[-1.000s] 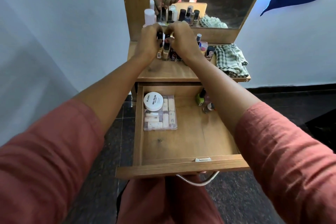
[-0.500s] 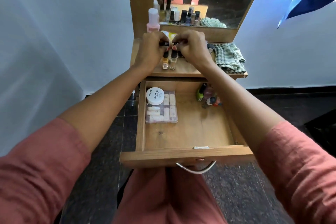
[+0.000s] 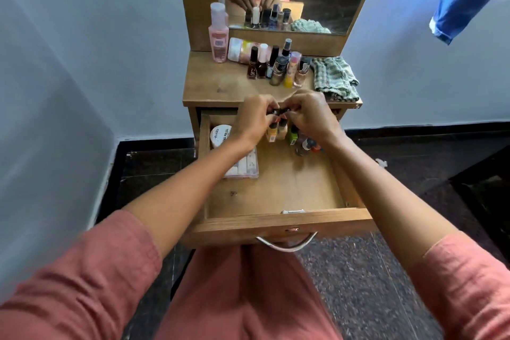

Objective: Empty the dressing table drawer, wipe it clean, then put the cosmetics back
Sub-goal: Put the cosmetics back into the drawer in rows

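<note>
Evidently restocking is under way: left hand (image 3: 255, 116) and right hand (image 3: 309, 116), fingers curled, pinch two small bottles (image 3: 277, 132) by their caps above the drawer's (image 3: 276, 219) rear. A jar (image 3: 220, 134) and clear box (image 3: 248, 167) already lie inside. A row of cosmetics (image 3: 276, 66) remains on the tabletop (image 3: 215, 85) beside the cloth (image 3: 335, 77).
</note>
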The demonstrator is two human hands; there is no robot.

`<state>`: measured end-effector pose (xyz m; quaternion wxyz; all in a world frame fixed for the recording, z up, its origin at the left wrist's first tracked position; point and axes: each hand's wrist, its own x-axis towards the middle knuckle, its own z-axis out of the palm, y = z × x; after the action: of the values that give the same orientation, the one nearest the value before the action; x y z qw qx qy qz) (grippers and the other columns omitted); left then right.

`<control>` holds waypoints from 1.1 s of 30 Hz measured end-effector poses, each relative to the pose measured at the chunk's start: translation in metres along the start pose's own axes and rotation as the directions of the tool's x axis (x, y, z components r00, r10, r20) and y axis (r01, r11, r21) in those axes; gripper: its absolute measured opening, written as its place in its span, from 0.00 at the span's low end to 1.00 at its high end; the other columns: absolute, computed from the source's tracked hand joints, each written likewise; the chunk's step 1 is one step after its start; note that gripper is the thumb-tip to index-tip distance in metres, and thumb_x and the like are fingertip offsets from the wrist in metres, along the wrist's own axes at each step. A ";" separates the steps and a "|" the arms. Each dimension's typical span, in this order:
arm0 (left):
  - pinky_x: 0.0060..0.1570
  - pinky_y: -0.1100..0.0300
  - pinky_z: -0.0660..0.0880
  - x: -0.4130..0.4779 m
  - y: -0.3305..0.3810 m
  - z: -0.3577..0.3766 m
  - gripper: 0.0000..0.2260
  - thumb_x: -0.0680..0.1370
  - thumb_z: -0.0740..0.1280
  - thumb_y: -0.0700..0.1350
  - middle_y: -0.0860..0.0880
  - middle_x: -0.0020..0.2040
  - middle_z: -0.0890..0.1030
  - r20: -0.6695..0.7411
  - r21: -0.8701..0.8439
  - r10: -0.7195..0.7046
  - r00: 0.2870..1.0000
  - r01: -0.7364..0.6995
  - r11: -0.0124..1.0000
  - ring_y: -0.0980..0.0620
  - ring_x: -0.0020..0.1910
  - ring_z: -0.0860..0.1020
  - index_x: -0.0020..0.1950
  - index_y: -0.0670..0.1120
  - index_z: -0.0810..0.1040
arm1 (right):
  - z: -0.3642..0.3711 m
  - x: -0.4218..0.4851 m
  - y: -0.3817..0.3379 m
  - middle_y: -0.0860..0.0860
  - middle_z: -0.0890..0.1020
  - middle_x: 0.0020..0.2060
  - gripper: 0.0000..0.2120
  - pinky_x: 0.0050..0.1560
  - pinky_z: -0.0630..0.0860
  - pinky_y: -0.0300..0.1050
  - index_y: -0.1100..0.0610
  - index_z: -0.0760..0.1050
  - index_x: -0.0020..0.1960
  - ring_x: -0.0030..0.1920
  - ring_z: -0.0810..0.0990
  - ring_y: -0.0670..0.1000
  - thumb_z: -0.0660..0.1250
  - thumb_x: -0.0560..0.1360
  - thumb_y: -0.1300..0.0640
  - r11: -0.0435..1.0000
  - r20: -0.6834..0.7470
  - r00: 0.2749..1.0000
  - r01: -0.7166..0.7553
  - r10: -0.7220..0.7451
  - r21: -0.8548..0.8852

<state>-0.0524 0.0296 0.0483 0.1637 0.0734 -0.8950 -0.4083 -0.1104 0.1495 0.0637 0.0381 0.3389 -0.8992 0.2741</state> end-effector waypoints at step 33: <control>0.52 0.59 0.74 0.016 -0.033 0.066 0.13 0.72 0.64 0.31 0.42 0.52 0.83 -0.042 -0.027 -0.119 0.992 0.118 0.993 0.45 0.51 0.80 0.55 0.40 0.79 | 0.050 -0.001 0.041 0.59 0.74 0.58 0.17 0.60 0.71 0.53 0.63 0.73 0.61 0.61 0.69 0.58 0.58 0.74 0.69 0.963 0.073 0.986 -0.128 0.149 -0.236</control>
<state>-0.0911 0.0503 -0.0134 0.1593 0.1333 -0.8804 -0.4264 -0.1292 0.1497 0.0024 0.0172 0.2804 -0.9472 0.1545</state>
